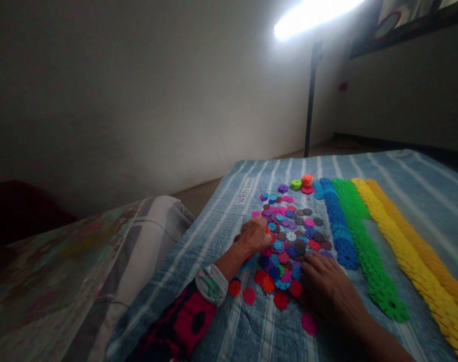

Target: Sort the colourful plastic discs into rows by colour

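While the left hand (254, 235) bends over the left side of a mixed disc pile (289, 236) on striped cloth (210, 236), the right hand (329, 281) covers its right edge; whether either hand's fingers grip discs cannot be determined. Blue (333, 216), green (365, 256), yellow (400, 251) and orange rows (415, 236) follow.

Left hand (254, 234): your fingers are lying curled, knuckles up, tips hidden.
Left forearm (229, 261): slanting in, your sleeve (183, 322) ending near the wrist.
Right hand (325, 276): facing palm-down, your fingers pointing leftward.
Right forearm (382, 334): showing bare, angling from your lower right.
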Action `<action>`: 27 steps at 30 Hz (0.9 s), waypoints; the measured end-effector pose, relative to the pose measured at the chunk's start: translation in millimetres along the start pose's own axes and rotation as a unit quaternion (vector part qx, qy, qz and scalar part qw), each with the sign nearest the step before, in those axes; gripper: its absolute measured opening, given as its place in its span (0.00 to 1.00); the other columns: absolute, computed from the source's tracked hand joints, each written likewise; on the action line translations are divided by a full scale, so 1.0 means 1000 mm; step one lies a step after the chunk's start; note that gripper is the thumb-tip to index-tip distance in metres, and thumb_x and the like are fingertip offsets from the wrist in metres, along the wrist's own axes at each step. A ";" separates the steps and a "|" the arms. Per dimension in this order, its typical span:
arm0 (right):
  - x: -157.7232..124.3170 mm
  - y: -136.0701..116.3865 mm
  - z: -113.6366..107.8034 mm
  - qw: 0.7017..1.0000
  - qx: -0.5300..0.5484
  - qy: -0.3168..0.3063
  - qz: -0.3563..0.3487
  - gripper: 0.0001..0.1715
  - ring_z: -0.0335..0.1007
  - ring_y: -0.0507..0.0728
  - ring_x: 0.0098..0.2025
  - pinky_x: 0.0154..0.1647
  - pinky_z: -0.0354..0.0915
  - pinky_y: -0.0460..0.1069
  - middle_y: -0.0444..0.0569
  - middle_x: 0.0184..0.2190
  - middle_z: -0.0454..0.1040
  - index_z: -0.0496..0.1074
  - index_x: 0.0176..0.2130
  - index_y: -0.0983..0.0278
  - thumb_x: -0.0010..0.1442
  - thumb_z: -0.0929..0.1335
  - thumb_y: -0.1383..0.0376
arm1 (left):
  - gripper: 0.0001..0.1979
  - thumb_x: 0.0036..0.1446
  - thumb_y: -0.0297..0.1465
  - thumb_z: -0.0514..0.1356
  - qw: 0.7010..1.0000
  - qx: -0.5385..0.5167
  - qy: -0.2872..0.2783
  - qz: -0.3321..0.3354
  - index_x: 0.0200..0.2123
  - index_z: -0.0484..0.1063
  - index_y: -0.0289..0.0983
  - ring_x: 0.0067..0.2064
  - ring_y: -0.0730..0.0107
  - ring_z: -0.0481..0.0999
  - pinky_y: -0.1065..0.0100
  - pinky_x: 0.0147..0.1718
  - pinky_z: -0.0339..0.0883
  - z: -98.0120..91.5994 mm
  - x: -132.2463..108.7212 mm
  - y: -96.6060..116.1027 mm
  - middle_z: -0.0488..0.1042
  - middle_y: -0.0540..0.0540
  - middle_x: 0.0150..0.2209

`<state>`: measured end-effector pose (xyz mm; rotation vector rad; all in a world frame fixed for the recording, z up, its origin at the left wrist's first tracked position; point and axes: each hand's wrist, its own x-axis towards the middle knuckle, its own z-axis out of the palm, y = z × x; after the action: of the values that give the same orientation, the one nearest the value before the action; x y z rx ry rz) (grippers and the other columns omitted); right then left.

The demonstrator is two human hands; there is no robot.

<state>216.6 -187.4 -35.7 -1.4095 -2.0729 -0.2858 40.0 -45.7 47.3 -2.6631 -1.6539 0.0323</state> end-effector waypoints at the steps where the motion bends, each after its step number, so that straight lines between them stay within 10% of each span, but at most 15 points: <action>1: -0.001 0.001 0.001 1.000 -0.001 0.004 -0.004 0.12 0.68 0.61 0.47 0.49 0.60 0.55 0.53 0.43 0.76 0.73 0.40 0.62 0.59 0.63 0.72 | 0.10 0.51 0.33 0.56 1.000 -0.004 0.000 -0.005 0.36 0.71 0.36 0.42 0.59 0.76 0.64 0.41 0.70 0.001 0.001 0.001 0.77 0.40 0.39; 27: 0.000 -0.005 0.011 0.999 0.003 0.020 0.024 0.08 0.70 0.61 0.47 0.49 0.63 0.55 0.52 0.44 0.76 0.72 0.40 0.60 0.60 0.65 0.67 | 0.07 0.53 0.28 0.55 0.995 -0.065 0.080 0.019 0.37 0.69 0.37 0.43 0.63 0.75 0.67 0.44 0.68 0.008 0.038 0.012 0.75 0.43 0.41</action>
<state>208.4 -183.7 -43.2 -1.4375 -2.0021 -0.2863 67.0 -16.9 38.4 -2.7064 -1.6079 -0.2891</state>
